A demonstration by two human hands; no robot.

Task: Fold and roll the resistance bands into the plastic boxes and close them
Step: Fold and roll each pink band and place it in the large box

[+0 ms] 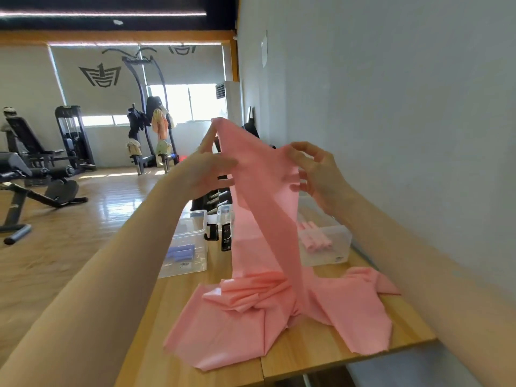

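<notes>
Two hands, left [208, 170] and right [317, 174], pinch one pink band [265, 219] above two plastic boxes [190, 247].

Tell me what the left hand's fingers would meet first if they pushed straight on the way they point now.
The left hand points up and away, its fingertips already at the raised end of the pink band. Pushing on, they would likely meet only more of that band; beyond it, depth is unclear.

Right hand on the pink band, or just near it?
Touching. The head view shows the right hand with fingers curled round the raised pink band's edge; the left hand holds the other edge.
</notes>
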